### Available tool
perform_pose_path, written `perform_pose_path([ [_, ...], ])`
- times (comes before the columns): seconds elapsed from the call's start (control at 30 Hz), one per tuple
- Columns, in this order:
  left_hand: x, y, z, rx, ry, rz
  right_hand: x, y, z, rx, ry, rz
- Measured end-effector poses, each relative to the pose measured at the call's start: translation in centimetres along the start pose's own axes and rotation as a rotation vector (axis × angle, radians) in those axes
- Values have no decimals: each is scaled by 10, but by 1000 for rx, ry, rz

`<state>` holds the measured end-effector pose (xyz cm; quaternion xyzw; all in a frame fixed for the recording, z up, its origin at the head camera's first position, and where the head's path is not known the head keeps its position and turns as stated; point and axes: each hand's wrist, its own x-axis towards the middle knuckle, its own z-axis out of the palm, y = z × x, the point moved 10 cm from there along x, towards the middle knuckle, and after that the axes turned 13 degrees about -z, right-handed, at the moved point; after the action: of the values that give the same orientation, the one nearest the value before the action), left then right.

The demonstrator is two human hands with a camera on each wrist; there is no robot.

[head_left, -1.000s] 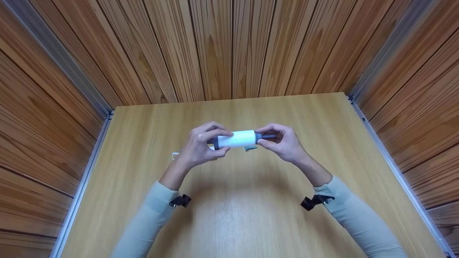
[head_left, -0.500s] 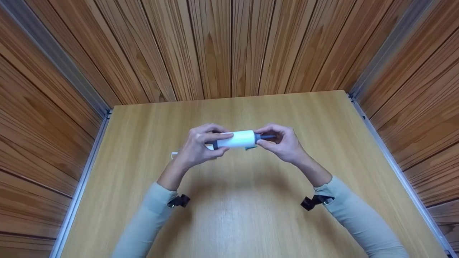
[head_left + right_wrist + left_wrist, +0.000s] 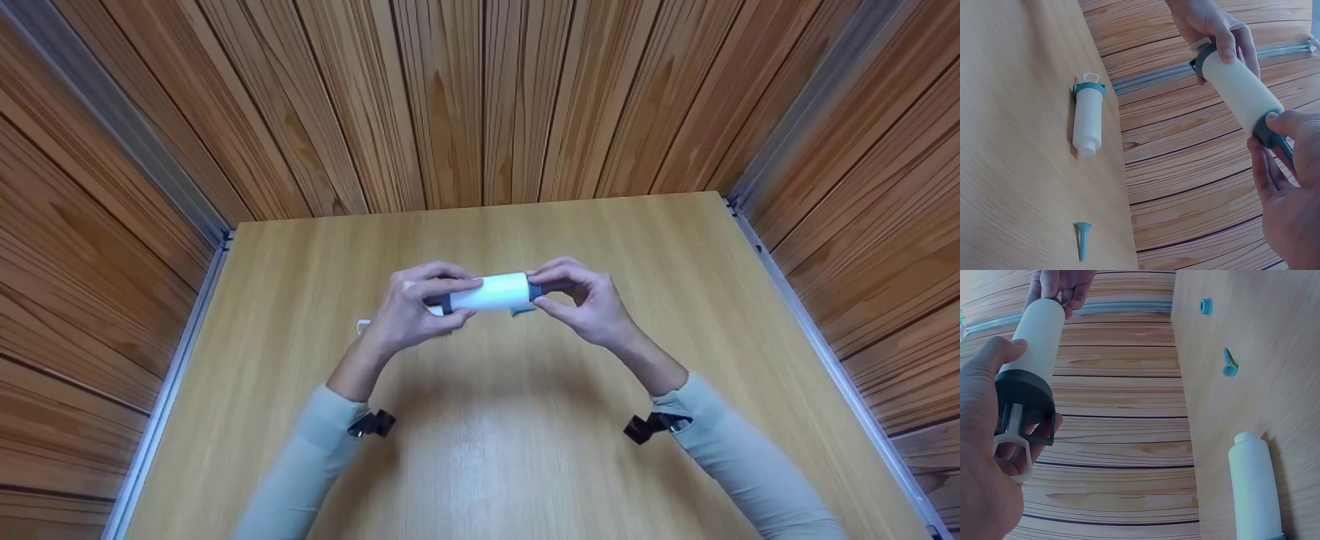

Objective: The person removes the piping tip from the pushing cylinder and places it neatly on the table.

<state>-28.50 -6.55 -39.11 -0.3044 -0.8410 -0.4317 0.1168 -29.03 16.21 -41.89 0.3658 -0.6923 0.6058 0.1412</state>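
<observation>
Both hands hold a large white syringe [image 3: 493, 291] level above the table. My left hand [image 3: 416, 307] grips the plunger end, thumb and fingers around the barrel beside a dark collar [image 3: 1024, 394]; a white pull ring [image 3: 1028, 458] sticks out behind it. At the other end my right hand [image 3: 589, 306] pinches the dark nozzle cap [image 3: 1264, 134] between thumb and fingertips, with the long nozzle running back into the palm and partly hidden. A second white syringe [image 3: 1088, 119] with a teal collar lies on the table beneath.
On the wooden table [image 3: 495, 450] lie a loose teal nozzle [image 3: 1230, 367] and a small teal ring [image 3: 1206, 306]. Wood-plank walls [image 3: 480, 105] rise at the back and both sides, with metal rails [image 3: 840, 367] along the table's side edges.
The syringe and both hands have shifted slightly left. My right fingers have changed position around the nozzle cap, covering more of the nozzle. The left hand keeps its grip.
</observation>
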Motion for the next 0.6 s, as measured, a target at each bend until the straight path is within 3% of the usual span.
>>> perform_pose_path([
  [0.3, -3, 0, -2, -29, 31, 23, 0, 1, 4, 24, -11, -9],
  [0.6, -5, 5, -3, -17, 50, 64, -6, 18, 6, -10, -4, 156],
])
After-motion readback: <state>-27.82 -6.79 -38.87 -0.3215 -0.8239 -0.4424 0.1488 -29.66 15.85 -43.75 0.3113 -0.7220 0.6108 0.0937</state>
